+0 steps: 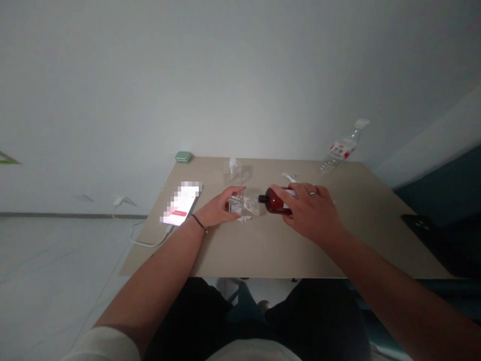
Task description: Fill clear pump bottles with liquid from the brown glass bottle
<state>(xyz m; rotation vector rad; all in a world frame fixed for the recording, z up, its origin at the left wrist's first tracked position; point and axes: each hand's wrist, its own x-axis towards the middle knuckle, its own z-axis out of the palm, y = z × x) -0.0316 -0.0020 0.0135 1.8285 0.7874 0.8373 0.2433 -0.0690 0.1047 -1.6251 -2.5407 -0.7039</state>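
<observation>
My right hand is wrapped round an amber bottle with a pale label. This bottle lies almost level in the air, its black neck or cap pointing left. My left hand curls its thumb and fingers round a small clear container. Between the two hands shows a see-through, shiny piece; whether it belongs to the container, I cannot tell. The black end of the amber bottle is close to the right side of this clear piece. Any liquid stream is too faint to make out.
A clear rectangular container with a white top stands behind my left hand. A lit phone with a white cable lies left, a green case behind it. Small white scraps, a clear plastic bottle and a dark object are rightward.
</observation>
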